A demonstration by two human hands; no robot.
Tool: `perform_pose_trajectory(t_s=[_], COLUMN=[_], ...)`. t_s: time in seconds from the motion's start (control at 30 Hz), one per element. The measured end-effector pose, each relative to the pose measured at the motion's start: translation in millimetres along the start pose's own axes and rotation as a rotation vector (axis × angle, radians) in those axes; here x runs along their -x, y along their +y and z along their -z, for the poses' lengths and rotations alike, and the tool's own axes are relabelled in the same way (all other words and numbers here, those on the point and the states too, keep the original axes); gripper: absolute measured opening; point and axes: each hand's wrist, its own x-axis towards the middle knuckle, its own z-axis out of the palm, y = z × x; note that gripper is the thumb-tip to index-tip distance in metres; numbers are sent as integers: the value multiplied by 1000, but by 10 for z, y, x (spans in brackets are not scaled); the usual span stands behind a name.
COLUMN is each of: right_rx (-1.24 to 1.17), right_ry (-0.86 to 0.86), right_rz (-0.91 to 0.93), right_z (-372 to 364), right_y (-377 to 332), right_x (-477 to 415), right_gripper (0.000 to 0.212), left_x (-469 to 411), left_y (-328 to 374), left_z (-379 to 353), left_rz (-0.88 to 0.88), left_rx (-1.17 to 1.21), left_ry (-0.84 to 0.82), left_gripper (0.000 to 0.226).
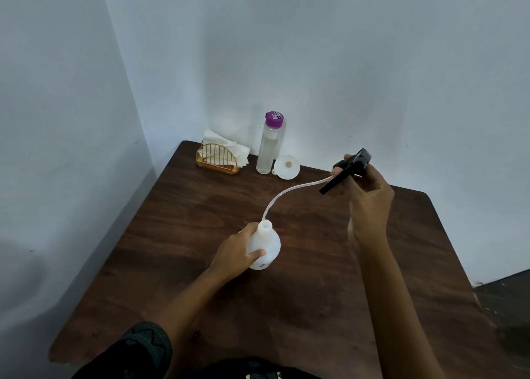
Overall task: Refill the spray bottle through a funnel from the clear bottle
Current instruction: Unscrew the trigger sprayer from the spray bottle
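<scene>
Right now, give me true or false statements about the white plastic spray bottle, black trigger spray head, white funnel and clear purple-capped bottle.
The black trigger spray head is off the white plastic spray bottle. True.
The white funnel sits in the spray bottle's neck. False: it lies on the table beside the tall clear bottle.
The clear bottle's purple cap is on. True.
The right hand grips the spray bottle. False: the left hand does; the right holds the spray head.
</scene>
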Motion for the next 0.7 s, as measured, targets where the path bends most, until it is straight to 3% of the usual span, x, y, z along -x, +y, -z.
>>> perform_pose_trajectory(t_s=[0.33, 0.53, 0.7], right_rx=[-140, 110, 451], right_ry=[214, 213, 11], right_rz=[57, -89, -339], right_z=[271, 634, 796], right_y=[-171, 264, 978], right_x=[-262, -420, -300], right_gripper=[15, 18, 16], left_x=[-14, -27, -22], left_y=[-26, -61, -59], left_z=[-7, -14, -9], left_rz=[-6, -13, -16], left_rx=[-5, 1, 17], left_ry=[22, 28, 27], left_gripper=[61, 61, 63])
